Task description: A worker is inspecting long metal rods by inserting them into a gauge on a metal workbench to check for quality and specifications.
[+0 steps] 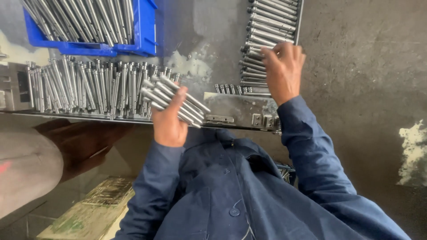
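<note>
At the front edge of the tabletop (pixel 231 109), your left hand (pixel 169 120) held a bundle of steel pins (pixel 175 100), fingers closed around it, the pins slanting across your palm. Your right hand (pixel 282 71) rested on a row of pins (pixel 267 31) laid side by side in a tray, fingers spread and bent onto them. Left of the bundle, more pins (pixel 84 84) stood packed together. Behind them sat a blue bin (pixel 144 31) filled with pins.
</note>
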